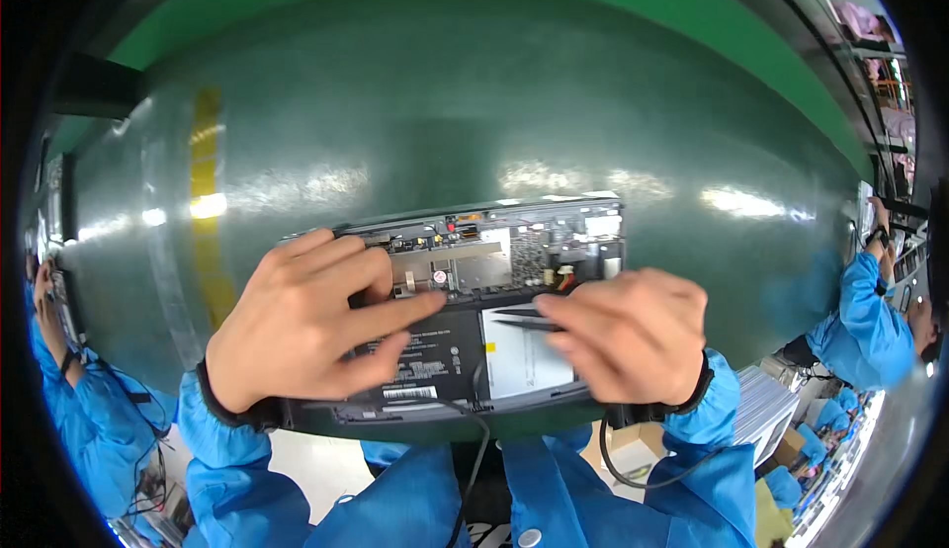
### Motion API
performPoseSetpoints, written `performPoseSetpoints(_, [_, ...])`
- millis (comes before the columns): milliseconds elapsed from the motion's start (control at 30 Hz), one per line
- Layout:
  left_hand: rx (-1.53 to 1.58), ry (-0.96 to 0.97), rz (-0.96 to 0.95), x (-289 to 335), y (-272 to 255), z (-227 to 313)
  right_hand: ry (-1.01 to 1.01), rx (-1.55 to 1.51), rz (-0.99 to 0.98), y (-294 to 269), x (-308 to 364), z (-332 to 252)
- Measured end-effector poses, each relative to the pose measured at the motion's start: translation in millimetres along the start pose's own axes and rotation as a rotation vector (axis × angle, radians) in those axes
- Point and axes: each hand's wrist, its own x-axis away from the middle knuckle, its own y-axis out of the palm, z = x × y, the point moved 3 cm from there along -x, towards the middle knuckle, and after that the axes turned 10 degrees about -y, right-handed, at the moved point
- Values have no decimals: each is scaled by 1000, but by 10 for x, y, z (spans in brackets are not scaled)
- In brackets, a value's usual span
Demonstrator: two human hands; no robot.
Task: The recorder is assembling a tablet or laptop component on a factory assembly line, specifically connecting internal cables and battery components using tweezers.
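An opened laptop base (455, 286) lies on the green bench, its inner parts exposed. Over its left side is my left hand (306, 326), palm down, index finger stretched out with the tip at the middle of the base; nothing shows in its fingers. A black battery (430, 360) is partly covered by that hand. My right hand (638, 336), slightly blurred, pinches black tweezers (524, 319), whose tips point left above a light grey panel (519, 360). Behind them runs the circuit board (539, 261), with small coloured wires (565, 276) near the tweezers.
Yellow tape (206, 202) crosses the green bench top (425, 103) on the left. Cables (484, 449) hang from the black bands on my wrists. Co-workers in blue sit at left (89, 420) and right (860, 321). A cardboard box (633, 449) is below the bench edge.
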Motion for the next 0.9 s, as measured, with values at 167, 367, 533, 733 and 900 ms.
performPoseSetpoints(167, [-209, -124, 133, 285, -236, 419, 142, 111, 27, -277, 304, -248])
performPoseSetpoints(367, [-6, -548, 526, 1112, -66, 564, 263, 209, 23, -18, 505, -657])
performPoseSetpoints(533, [217, -751, 664, 1561, 377, 550, 308, 193, 152, 263, 459, -826])
performPoseSetpoints(733, [188, -676, 670, 1635, 441, 638, 354, 215, 217, 375, 545, -855])
performPoseSetpoints(900, [177, -639, 708, 1726, 400, 669, 352, 216, 223, 374, 541, -908])
